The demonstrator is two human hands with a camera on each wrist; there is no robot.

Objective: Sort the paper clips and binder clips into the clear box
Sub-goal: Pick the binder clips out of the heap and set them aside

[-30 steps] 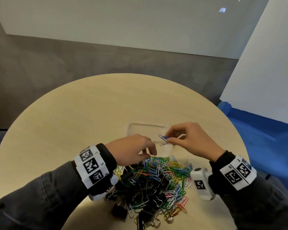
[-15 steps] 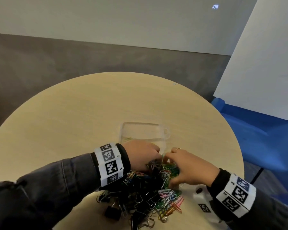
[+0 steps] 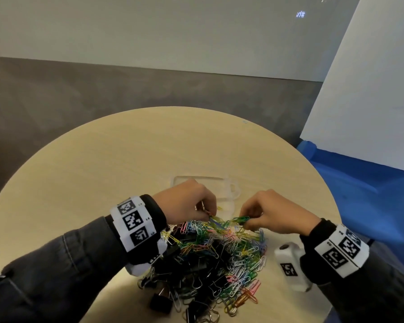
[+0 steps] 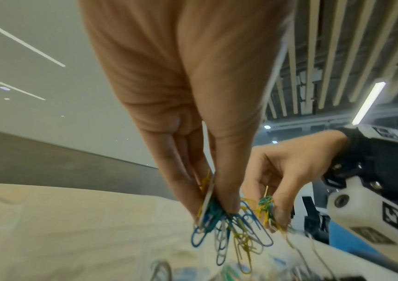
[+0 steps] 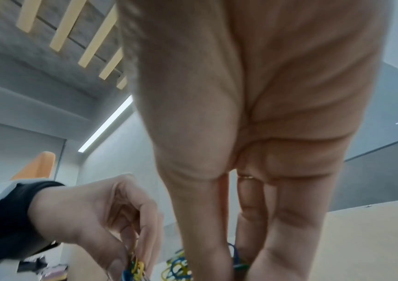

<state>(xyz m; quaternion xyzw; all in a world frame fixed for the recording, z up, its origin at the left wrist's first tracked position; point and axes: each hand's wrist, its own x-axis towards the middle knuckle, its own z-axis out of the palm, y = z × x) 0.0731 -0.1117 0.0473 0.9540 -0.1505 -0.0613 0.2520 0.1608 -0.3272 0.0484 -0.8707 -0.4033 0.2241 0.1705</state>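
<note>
Clear box [image 3: 232,193] contents unclear; left hand [image 3: 187,202] and right hand [image 3: 278,214] fingers each pinch paper clips [image 3: 240,220].

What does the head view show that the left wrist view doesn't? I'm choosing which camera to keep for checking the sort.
Only the head view shows the clear box beyond the hands, the black binder clips on the near left of the pile, and the round table whole. Only the left wrist view shows the left hand's grip up close: blue, yellow and silver paper clips dangle from its fingertips. Both show the right hand pinching green clips.
</note>
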